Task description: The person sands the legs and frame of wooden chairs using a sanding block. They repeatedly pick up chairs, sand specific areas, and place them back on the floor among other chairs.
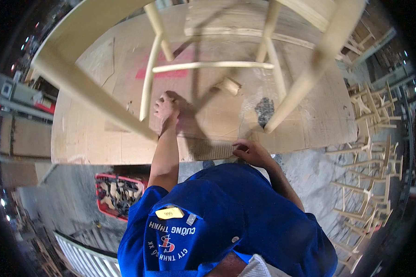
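Brown cardboard (314, 127) covers the work surface that I look down on through the head camera; it spreads around the fingers of the left hand (167, 107), and its near edge runs by those of the right hand (251, 153). Over it stands the pale wooden chair frame (212, 65), ahead of and around the left fingers: one thick leg (101, 103) slants down on their left, its lower end by the wrist, and another thick leg (305, 78) comes down ahead and to the right of the right fingers. Behind both sets of fingers, I see a blue shirt (203, 198). Well off to their right, more pale chair frames (367, 191) crowd the floor. Far ahead of the fingers lies a pale board (245, 32). Behind and left of the left fingers, a red crate (100, 206) holds dark and pale pieces (120, 194). A slim side bar (146, 92) of the frame ends just left of the left fingers, which are bent fairly narrow over the cardboard; I cannot tell whether they grip anything. The right fingers curl loosely, and their grip I cannot tell either. Smallest, a pale wooden block (231, 86) lies ahead of the right fingertips.
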`<state>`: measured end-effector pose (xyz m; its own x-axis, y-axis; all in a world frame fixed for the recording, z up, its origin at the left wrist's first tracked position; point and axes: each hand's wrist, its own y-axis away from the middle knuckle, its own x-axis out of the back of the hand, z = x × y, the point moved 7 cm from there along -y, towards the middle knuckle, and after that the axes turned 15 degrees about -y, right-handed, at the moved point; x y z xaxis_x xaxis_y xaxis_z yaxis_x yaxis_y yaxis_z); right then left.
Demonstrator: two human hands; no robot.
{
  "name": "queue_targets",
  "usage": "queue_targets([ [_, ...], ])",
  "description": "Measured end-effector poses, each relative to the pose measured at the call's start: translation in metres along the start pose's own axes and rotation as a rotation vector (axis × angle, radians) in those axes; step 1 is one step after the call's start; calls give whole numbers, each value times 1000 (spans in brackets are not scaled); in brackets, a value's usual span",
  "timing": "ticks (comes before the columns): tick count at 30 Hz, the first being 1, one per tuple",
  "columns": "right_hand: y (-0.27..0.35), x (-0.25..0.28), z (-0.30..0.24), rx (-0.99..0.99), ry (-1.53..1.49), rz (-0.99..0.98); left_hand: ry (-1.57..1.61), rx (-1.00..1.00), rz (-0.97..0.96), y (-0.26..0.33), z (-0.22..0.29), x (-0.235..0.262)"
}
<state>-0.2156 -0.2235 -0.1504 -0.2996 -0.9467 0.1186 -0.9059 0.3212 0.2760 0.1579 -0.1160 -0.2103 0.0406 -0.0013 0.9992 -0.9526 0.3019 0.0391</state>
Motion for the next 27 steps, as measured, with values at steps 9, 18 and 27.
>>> queue_targets([
  [9,76,75,44,-151,-89,383,512,-927,-301,64,161,39],
  [18,52,95,32,-23,38,377,139,-1012,-87,46,231,4],
  [27,-3,58,19,-43,24,109,649,-637,-130,137,70,37],
])
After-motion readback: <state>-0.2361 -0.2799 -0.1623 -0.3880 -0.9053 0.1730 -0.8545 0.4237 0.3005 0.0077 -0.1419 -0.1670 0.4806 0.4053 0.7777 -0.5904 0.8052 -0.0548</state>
